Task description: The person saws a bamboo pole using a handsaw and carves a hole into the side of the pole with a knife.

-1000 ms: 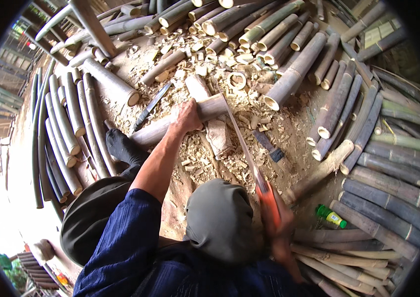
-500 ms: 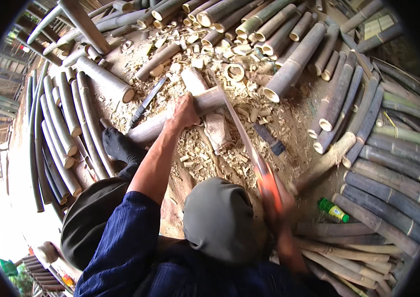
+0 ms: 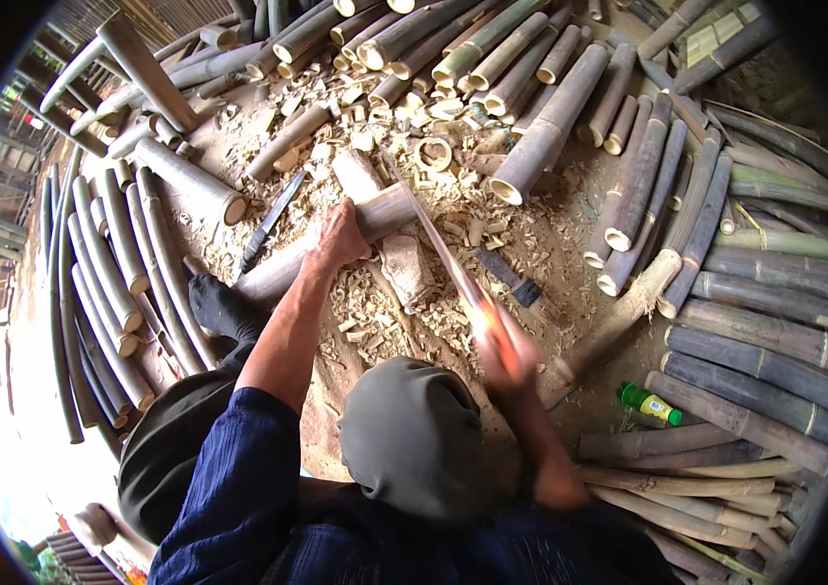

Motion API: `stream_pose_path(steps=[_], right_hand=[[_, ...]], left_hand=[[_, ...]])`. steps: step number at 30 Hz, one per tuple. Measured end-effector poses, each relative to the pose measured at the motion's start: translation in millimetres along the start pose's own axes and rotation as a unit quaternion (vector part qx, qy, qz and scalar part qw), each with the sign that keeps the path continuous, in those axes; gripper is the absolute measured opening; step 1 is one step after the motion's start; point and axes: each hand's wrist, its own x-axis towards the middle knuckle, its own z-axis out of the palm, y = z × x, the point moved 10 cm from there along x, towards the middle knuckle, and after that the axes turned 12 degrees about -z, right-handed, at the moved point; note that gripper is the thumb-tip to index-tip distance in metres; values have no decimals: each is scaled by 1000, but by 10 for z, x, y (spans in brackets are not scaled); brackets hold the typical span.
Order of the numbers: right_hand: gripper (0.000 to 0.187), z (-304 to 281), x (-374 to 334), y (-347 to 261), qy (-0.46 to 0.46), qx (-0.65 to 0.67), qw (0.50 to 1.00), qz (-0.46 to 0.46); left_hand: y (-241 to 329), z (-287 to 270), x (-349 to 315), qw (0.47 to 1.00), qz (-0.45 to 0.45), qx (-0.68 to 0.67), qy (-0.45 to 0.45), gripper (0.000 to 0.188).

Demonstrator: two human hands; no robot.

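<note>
My left hand is wrapped round a thick bamboo pole, holding it down across a pale wooden block. My right hand, blurred by motion, grips the orange handle of a hand saw. The saw's long blade lies across the bamboo close to its far right end. My foot in a dark sock rests against the pole's near end. How deep the blade sits in the bamboo cannot be made out.
A long dark-handled knife lies left of the pole; a dark bar lies to the right. Wood chips cover the ground. Cut bamboo lengths are piled around. A green bottle lies at right.
My right hand and the saw's handle have moved forward, toward the bamboo. My left hand keeps its hold on the pole. The whole view has shifted slightly.
</note>
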Motion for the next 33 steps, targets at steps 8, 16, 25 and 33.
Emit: stream_pose_path(steps=[8, 16, 25, 33], right_hand=[[44, 78, 93, -348, -55, 5, 998, 19], [38, 178, 171, -36, -17, -20, 998, -56], [45, 142, 39, -151, -45, -6, 998, 37], [39, -97, -295, -165, -73, -44, 995, 47]], left_hand=[[-227, -66, -64, 1000, -19, -12, -18, 67], [2, -41, -47, 1000, 8, 2, -22, 70], [-129, -155, -104, 999, -27, 4, -41, 66], [-58, -15, -108, 1000, 2, 5, -16, 65]])
